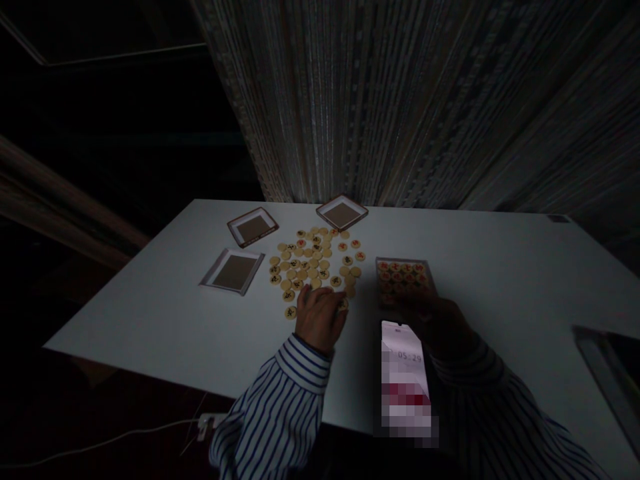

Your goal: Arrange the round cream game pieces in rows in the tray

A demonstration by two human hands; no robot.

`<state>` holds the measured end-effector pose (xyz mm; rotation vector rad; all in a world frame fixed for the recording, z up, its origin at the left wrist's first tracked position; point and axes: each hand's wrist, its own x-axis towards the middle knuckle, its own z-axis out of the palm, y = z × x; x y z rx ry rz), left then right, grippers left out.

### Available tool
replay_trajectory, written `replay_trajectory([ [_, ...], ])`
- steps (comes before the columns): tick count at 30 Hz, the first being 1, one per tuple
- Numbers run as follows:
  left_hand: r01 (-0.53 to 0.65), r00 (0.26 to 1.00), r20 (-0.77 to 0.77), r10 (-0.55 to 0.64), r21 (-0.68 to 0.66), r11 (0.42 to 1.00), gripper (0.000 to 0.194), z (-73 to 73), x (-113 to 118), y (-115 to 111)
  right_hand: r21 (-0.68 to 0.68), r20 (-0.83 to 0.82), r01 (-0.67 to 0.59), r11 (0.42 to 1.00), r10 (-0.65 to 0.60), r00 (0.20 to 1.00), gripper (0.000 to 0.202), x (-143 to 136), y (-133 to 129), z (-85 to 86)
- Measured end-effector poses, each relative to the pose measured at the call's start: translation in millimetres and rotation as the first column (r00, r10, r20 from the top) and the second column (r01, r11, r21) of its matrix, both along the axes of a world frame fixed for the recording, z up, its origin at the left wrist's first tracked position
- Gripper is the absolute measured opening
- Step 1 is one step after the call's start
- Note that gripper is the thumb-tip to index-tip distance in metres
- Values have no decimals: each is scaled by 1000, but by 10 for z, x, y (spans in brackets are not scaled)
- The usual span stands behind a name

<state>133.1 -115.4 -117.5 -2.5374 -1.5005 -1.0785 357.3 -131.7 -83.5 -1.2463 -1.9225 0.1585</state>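
Observation:
Round xiangqi pieces (302,275), pale with black or red characters, lie loosely scattered in the middle of the white table. My left hand (320,319) is at the near edge of this spread, fingers bent. A xiangqi piece (343,305) shows between its thumb and index finger. To the right, a shallow box (429,263) holds rows of pieces with red characters. My right hand (437,323) lies in shadow at the box's near side, its fingertips over the lower row. Darkness hides whether those fingers hold anything.
Three shallow box parts, a tray (233,270), a lid (253,227) and another tray (342,212), stand left and behind the pieces. A lit phone (404,367) lies before the box. A dark-centred object (607,363) sits far right. A curtain (370,100) hangs behind the table (165,320).

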Motion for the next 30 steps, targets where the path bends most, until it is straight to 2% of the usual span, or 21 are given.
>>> replay_trajectory([
  [5,-1,1000,0,1,52,999,29,22,-4,-4,11,40,23,1000,-23,999,18,21,9,-15],
  [12,7,1000,19,-10,122,992,25,109,19,-25,-43,104,52,998,-47,993,20,71,2,0],
  [20,8,993,116,-20,109,994,22,177,47,-63,-32,-58,106,994,-108,992,15,76,-37,126],
  [30,16,991,133,-31,117,993,21,283,96,-90,-9,-112,103,995,-104,988,16,140,-47,269],
])
